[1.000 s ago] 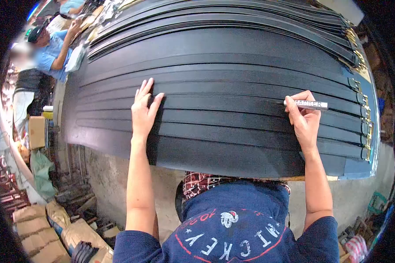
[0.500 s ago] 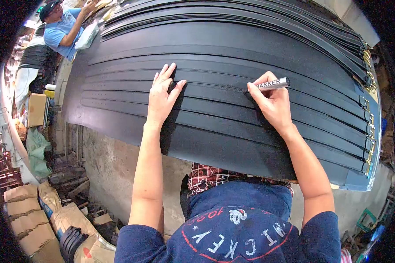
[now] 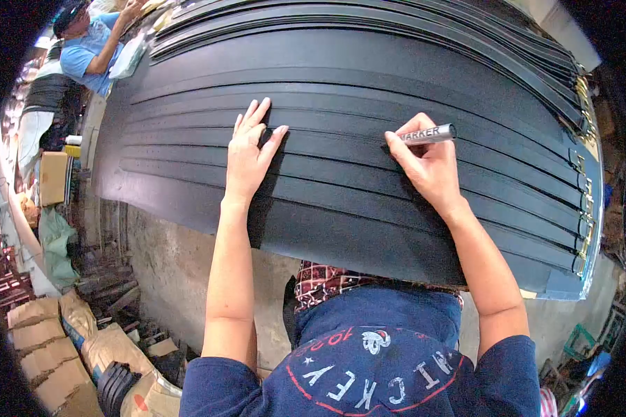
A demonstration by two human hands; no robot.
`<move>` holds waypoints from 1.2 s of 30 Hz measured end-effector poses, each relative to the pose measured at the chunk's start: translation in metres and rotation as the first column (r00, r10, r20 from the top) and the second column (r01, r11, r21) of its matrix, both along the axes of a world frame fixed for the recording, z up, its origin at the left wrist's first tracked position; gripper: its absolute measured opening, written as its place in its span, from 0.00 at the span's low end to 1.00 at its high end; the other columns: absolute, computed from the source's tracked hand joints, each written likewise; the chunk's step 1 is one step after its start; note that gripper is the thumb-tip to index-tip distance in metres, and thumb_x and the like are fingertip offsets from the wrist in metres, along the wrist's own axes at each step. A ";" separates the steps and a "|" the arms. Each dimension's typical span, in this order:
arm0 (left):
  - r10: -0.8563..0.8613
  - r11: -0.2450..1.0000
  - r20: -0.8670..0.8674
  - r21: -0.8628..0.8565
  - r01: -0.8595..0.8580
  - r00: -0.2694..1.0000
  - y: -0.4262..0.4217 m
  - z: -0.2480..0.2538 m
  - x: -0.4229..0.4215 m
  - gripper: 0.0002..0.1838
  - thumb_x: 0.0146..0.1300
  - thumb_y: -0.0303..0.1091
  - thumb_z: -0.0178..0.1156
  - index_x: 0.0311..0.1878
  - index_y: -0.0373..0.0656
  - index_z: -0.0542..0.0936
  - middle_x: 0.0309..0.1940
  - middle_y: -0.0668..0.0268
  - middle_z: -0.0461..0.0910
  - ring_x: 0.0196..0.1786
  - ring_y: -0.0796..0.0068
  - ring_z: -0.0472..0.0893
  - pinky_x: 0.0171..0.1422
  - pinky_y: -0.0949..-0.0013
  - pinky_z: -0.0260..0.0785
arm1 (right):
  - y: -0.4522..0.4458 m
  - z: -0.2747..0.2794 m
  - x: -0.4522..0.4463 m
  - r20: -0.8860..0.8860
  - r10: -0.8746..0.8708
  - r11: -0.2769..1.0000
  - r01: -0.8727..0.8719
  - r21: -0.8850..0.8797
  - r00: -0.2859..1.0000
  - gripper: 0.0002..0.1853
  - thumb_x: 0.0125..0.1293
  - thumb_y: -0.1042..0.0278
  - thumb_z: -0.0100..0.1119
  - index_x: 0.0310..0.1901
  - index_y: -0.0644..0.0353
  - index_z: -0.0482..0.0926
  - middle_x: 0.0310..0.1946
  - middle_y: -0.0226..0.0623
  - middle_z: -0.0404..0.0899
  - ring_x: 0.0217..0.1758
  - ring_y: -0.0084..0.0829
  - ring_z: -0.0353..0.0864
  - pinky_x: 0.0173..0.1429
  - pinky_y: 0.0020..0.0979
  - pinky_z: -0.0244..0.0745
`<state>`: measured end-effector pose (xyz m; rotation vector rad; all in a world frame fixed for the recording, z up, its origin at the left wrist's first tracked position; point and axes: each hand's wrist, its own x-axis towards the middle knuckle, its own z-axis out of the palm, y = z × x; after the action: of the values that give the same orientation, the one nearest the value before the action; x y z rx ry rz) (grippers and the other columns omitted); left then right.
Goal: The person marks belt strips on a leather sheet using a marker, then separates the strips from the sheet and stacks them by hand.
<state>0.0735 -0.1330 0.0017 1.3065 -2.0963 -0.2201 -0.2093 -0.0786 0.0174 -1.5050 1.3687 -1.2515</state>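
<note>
Several long black straps [image 3: 334, 167] with metal buckles [image 3: 583, 208] at their right ends lie side by side on a black sheet [image 3: 341, 229]. My left hand [image 3: 249, 156] rests on the straps left of centre, fingers spread, with something small and dark showing between thumb and index finger. To the right, my right hand [image 3: 428, 158] grips a silver marker [image 3: 435, 133]; its writing end points left towards a strap, and the tip is hidden by the fingers.
More black straps [image 3: 368, 26] are bunched along the far side. A person in a blue shirt [image 3: 89, 55] is at the upper left. Cardboard pieces [image 3: 52, 354] lie at the lower left, below a box [image 3: 53, 178].
Over the last second my right hand has moved left along the straps with the marker still held. My left hand stays on the straps, slightly higher in view. The camera view has shifted.
</note>
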 end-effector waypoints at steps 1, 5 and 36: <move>-0.010 1.000 -0.007 -0.013 0.010 1.000 -0.001 0.000 -0.002 0.18 0.60 0.37 0.63 0.24 0.30 0.73 0.61 0.55 0.73 0.67 0.53 0.68 0.72 0.55 0.54 | -0.001 -0.004 0.000 0.001 0.002 1.000 -0.002 -0.028 1.000 0.10 0.61 0.68 0.64 0.27 0.62 0.74 0.19 0.23 0.71 0.23 0.13 0.66 0.26 0.21 0.62; -0.002 1.000 0.060 0.008 0.001 0.998 0.001 0.003 -0.003 0.21 0.63 0.34 0.60 0.57 0.34 0.75 0.62 0.58 0.72 0.69 0.59 0.67 0.71 0.61 0.54 | 0.000 -0.004 -0.003 0.081 0.018 0.999 -0.015 -0.029 0.997 0.11 0.61 0.67 0.64 0.26 0.59 0.73 0.19 0.22 0.69 0.23 0.12 0.65 0.27 0.20 0.62; 0.032 0.998 -0.037 0.064 -0.029 0.999 0.003 0.008 -0.011 0.13 0.61 0.33 0.62 0.35 0.29 0.78 0.62 0.60 0.73 0.68 0.59 0.68 0.72 0.59 0.53 | 0.071 -0.011 -0.108 -0.007 -0.410 0.907 0.406 -0.114 0.912 0.10 0.63 0.68 0.64 0.29 0.60 0.73 0.21 0.21 0.69 0.23 0.11 0.61 0.26 0.17 0.56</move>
<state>0.0627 -0.1296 0.0093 1.3602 -2.0509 -0.2984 -0.3175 -0.0077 0.0062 -1.3529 1.7218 -1.5872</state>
